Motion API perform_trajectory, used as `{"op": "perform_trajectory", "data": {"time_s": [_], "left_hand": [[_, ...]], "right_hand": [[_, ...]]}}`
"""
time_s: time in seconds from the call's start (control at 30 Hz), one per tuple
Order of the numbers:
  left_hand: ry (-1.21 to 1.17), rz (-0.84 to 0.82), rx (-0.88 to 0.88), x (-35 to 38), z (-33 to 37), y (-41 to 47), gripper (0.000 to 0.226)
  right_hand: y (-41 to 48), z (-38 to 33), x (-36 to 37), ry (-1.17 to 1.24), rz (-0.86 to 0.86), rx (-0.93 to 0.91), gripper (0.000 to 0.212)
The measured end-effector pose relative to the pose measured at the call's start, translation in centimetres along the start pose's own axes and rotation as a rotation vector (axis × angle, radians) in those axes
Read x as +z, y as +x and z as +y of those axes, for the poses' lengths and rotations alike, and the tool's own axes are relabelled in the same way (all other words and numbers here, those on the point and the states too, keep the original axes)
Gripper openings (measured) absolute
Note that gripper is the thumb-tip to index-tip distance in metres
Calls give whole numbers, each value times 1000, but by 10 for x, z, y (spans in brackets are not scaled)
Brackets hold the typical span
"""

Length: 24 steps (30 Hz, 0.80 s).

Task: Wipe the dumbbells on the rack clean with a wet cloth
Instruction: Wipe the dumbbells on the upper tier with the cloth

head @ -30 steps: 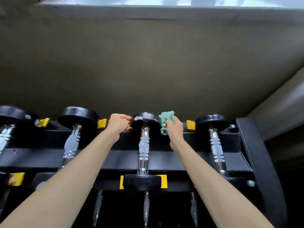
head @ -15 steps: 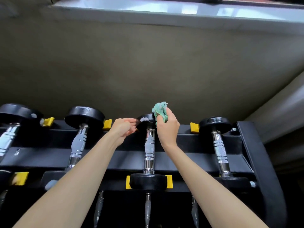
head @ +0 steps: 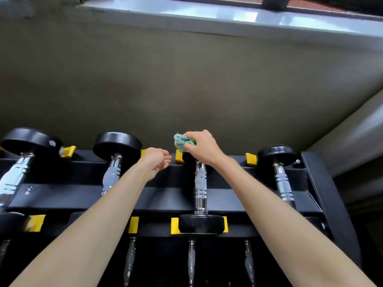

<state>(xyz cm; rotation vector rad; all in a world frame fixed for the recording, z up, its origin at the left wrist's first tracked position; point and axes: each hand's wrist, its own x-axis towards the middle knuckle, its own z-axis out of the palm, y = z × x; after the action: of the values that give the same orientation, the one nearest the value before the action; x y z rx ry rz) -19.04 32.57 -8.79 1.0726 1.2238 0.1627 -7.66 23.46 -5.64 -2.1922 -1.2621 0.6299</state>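
Cloth (head: 182, 141) first: a scrunched teal-green wad, fuzzy like terry, is pinched in the right grip (head: 202, 147). Fingers and thumb are curled tight round it, and it's pressed onto the far head of the middle dumbbell (head: 200, 183) on the top row of the rack (head: 165, 195). That head is almost wholly covered by grip and wad, so only a sliver of black is seen under the knuckles. The left grip (head: 155, 162) is held just left of it, by the top rail, fingers loosely curled with nothing in them. Whether the rail is actually touched can't be told.

The middle dumbbell's chrome handle is knurled and ringed, and its near head, a flat black disc, is seated between yellow saddles (head: 175, 225). Same build is seen on the left dumbbell (head: 117, 146), the far-left dumbbell (head: 29, 141) and the right-hand dumbbell (head: 276, 154). The far-left one is cut off by the frame edge, and a couple of near heads are hidden behind the forearms. The lower row is made out only as dim lower handles (head: 191, 262). A dull wall (head: 186, 79) is seen behind.
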Motion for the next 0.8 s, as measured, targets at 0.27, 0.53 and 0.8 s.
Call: {"op": "perform_trajectory", "data": {"time_s": [0.27,0.53,0.8], "left_hand": [[-36,21,14,1,0,-5,45],[-4,-60,114,12,6,-19,64],[27,-56,143,27,1,-17,64]], "right_hand": [[-26,1,-1,53,-94,25,9],[-65,47,-20,1149,239,598,21],[-67,69,-7,1074,244,789,16]]}}
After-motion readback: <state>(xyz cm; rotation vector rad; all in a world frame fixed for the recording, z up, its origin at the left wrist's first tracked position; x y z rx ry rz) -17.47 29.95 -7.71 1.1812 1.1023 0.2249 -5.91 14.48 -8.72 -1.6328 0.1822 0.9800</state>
